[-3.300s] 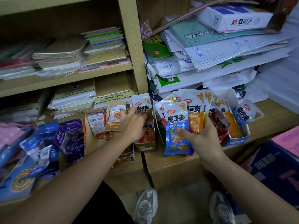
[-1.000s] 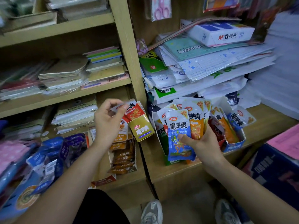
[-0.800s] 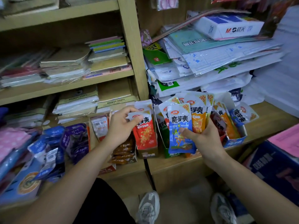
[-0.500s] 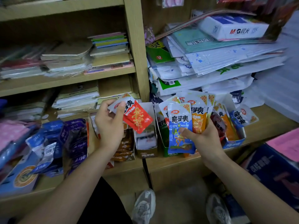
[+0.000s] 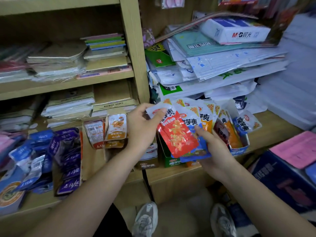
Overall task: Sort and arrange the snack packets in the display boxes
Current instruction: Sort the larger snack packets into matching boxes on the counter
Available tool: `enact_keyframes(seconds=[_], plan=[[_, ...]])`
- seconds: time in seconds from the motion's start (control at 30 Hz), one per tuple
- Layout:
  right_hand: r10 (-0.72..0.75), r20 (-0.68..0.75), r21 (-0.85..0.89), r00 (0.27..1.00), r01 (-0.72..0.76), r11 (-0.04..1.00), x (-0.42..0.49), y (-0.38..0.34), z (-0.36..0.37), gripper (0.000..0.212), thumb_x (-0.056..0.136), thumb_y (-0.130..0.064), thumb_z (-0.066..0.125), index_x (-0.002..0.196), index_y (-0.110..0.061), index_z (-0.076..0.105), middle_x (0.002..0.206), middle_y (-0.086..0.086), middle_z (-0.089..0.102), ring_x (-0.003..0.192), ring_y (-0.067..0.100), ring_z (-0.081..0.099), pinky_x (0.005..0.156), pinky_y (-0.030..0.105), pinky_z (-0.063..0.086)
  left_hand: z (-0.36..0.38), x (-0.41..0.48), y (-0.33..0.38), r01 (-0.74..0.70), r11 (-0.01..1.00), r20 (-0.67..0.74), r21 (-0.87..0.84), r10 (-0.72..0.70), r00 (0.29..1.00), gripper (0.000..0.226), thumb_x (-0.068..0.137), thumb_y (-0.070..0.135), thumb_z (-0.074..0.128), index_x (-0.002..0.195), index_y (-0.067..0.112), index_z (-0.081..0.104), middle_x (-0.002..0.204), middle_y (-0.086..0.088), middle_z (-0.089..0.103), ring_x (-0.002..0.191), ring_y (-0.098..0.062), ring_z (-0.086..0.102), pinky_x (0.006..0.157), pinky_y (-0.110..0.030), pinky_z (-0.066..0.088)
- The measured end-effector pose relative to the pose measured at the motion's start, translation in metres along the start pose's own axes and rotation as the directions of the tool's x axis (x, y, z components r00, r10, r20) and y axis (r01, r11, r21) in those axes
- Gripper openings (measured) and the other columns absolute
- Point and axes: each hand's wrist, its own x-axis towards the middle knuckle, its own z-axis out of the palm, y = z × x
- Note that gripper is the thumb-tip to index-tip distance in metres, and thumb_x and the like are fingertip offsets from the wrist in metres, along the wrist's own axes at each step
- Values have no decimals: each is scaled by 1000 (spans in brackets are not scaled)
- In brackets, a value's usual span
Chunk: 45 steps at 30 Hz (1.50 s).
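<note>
as paper stacks (image 5: 222, 65) loom at twelve o'clock, left fingers (image 5: 158, 116) pinch a red packet (image 5: 177, 137), right fingers (image 5: 201, 132) grip a blue packet (image 5: 195, 153).

Display boxes (image 5: 239, 149) stand side by side on the lower shelf (image 5: 273, 124), packets (image 5: 116, 127) in them. A heap of pouches (image 5: 66, 156) lies left of them. Paper stacks (image 5: 222, 65) sit behind the right boxes, and notebooks (image 5: 106, 47) lie on the upper shelf (image 5: 68, 84).

red packet (image 5: 177, 135) overlapping blue packet (image 5: 198, 149)
</note>
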Motion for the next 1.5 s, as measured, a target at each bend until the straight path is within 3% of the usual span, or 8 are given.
enact_keyframes(seconds=[0.07, 0.37, 0.63, 0.77, 0.93, 1.07, 1.27, 1.5], plan=[[-51, 50, -88, 997, 55, 995, -1, -1, 0, 56, 82, -34, 71, 134, -19, 55, 119, 9, 73, 105, 33, 72, 82, 50, 60, 13, -4, 0, -51, 997, 63, 59, 48, 997, 18, 84, 29, 82, 78, 16, 71, 74, 3, 74, 72, -14, 72, 63, -41, 58], [-205, -68, -235, 976, 184, 954, 0, -3, -6, 58, 77, -13, 80, 129, -20, 56, 107, 1, 77, 91, 23, 76, 65, 38, 63, -32, 21, -6, -268, 930, 376, 250, 162, 912, 30, 84, 32, 81, 112, 26, 72, 106, 12, 70, 79, -13, 62, 70, -19, 50], [-256, -41, -444, 966, 212, 871, 3, 14, 3, 57, 77, -13, 85, 125, -23, 56, 111, -1, 75, 97, 21, 75, 86, 53, 59, -82, 8, -53, -661, 342, 722, 668, -81, 687, 45, 80, 68, 69, 114, 39, 71, 108, 19, 65, 113, -11, 48, 88, -33, 28], [-262, -37, -485, 964, 212, 849, 4, 16, 4, 59, 76, -14, 85, 126, -22, 55, 111, -1, 75, 96, 21, 75, 85, 53, 60, -71, 8, -52, -658, 339, 719, 672, -86, 690, 39, 80, 64, 71, 112, 41, 71, 104, 22, 65, 101, -6, 50, 97, -36, 37], [-254, -65, -469, 965, 196, 861, 3, 10, 0, 71, 64, -25, 86, 128, -21, 56, 111, 1, 75, 96, 25, 75, 85, 55, 59, -74, 10, -51, -669, 337, 678, 662, 112, 727, 16, 96, 29, 59, 90, 32, 74, 73, 16, 66, 66, -7, 57, 77, -33, 53], [-255, -80, -480, 964, 187, 857, 0, 8, -3, 71, 64, -27, 85, 128, -23, 55, 111, 0, 75, 95, 25, 75, 85, 56, 59, -80, 26, -57, -641, 414, 572, 646, 294, 766, 8, 90, 27, 72, 91, 30, 79, 80, 13, 72, 78, -12, 65, 75, -36, 53], [-276, -81, -504, 958, 199, 841, -5, 5, -4, 66, 66, -26, 83, 126, -26, 56, 110, -2, 76, 93, 22, 76, 83, 52, 60, -68, 35, -58, -693, 207, 718, 691, -78, 692, 54, 75, 78, 63, 118, 45, 69, 108, 10, 61, 110, -16, 48, 93, -38, 35], [-308, -94, -509, 947, 220, 832, -10, 0, -9, 58, 73, -18, 83, 125, -24, 57, 109, -1, 76, 93, 24, 76, 82, 53, 60, -55, 35, -50, -804, 107, 810, 585, -41, 585, 19, 90, 44, 64, 88, 32, 78, 67, 13, 61, 71, -12, 54, 76, -30, 35]])
